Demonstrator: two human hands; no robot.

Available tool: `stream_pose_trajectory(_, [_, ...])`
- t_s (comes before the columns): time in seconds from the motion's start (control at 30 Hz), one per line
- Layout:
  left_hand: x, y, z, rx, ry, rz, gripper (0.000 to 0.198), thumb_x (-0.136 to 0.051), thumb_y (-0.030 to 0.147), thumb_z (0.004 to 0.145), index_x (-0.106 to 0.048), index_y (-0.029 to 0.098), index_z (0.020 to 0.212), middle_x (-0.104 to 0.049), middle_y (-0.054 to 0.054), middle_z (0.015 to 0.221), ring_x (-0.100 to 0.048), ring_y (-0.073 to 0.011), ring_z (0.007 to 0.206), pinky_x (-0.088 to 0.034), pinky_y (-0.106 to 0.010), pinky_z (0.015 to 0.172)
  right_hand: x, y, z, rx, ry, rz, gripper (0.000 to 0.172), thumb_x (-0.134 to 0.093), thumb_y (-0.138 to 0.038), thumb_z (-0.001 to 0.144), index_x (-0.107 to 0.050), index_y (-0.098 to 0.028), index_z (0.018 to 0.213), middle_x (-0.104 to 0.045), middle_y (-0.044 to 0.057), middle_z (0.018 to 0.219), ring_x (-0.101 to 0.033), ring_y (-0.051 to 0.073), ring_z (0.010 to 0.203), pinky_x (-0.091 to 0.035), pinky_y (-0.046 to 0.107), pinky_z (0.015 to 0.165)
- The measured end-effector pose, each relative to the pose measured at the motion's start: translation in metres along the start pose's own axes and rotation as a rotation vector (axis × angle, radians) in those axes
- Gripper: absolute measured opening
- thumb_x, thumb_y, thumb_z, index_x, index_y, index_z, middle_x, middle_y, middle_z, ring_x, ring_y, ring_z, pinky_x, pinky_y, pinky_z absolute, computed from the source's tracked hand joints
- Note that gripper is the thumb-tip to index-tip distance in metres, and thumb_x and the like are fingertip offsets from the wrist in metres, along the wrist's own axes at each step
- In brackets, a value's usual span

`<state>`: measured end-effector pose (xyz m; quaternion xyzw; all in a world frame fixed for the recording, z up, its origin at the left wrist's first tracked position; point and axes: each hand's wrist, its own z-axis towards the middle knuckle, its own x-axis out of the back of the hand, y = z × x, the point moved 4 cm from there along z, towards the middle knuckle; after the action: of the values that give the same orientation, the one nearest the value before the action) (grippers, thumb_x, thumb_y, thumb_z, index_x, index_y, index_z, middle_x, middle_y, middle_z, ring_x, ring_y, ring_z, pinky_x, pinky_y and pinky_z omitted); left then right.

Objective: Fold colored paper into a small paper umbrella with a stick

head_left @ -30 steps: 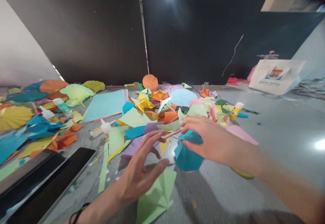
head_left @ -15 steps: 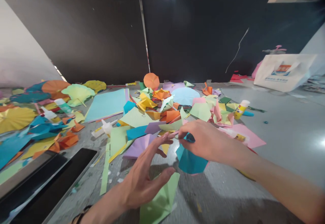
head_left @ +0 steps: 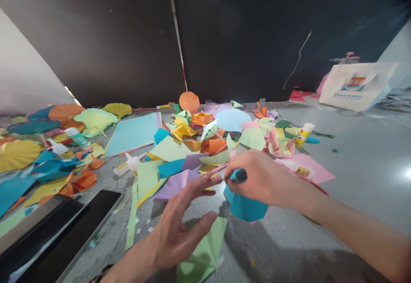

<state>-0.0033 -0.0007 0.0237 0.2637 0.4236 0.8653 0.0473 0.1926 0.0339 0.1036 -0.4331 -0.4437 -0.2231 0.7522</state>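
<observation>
My right hand (head_left: pixel 257 176) is closed in a pinch at the end of a thin pink paper stick (head_left: pixel 216 170), which points up and left. Below its thumb hangs a folded blue paper piece (head_left: pixel 246 206) with a pink edge showing underneath. Where the blue piece is held or joined is hidden by my fingers. My left hand (head_left: pixel 183 223) is open, fingers stretched toward the stick and thumb spread apart; whether its fingertips touch the stick I cannot tell. Under the left thumb lies a pleated light green paper (head_left: pixel 205 253) on the grey table.
Ahead lies a heap of coloured paper, with a purple folded piece (head_left: pixel 176 185) and a pale blue disc (head_left: pixel 233 120). Glue bottles (head_left: pixel 131 163) and a yellow glue stick (head_left: pixel 304 135) lie among it. Phones (head_left: pixel 77 231) are at left; a white bag (head_left: pixel 356 86) stands back right.
My right hand and the blue piece have shifted slightly right and down. My left fingers have slid away from the pink stick's length, leaving more of it showing.
</observation>
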Motion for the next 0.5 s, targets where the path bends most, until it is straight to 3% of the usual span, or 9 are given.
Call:
stream_pose_trajectory(0.3, [0.0027, -0.0015, -0.0037, 0.002, 0.014, 0.051, 0.069, -0.063, 0.014, 0.101, -0.039, 0.044, 0.159, -0.058, -0.007, 0.155, -0.068, -0.0271, 0.129, -0.059, -0.043, 0.111, -0.0020, -0.0005, -0.0017, 0.030, 0.023, 0.017, 0.019, -0.073, -0.013, 0.082, -0.084, -0.027, 0.088, -0.083, 0.000, 0.087, -0.075, 0.021, 0.084, -0.051, 0.033, 0.076])
stream_pose_trajectory(0.5, [0.0023, -0.0009, -0.0019, 0.002, 0.045, 0.009, 0.063, -0.062, 0.013, 0.102, -0.044, 0.038, 0.156, -0.060, -0.009, 0.153, -0.065, -0.0281, 0.133, -0.059, -0.043, 0.111, -0.0033, 0.0022, -0.0036, 0.065, -0.036, -0.022, 0.017, -0.069, -0.016, 0.088, -0.082, -0.027, 0.090, -0.082, -0.001, 0.090, -0.073, 0.020, 0.084, -0.048, 0.032, 0.072])
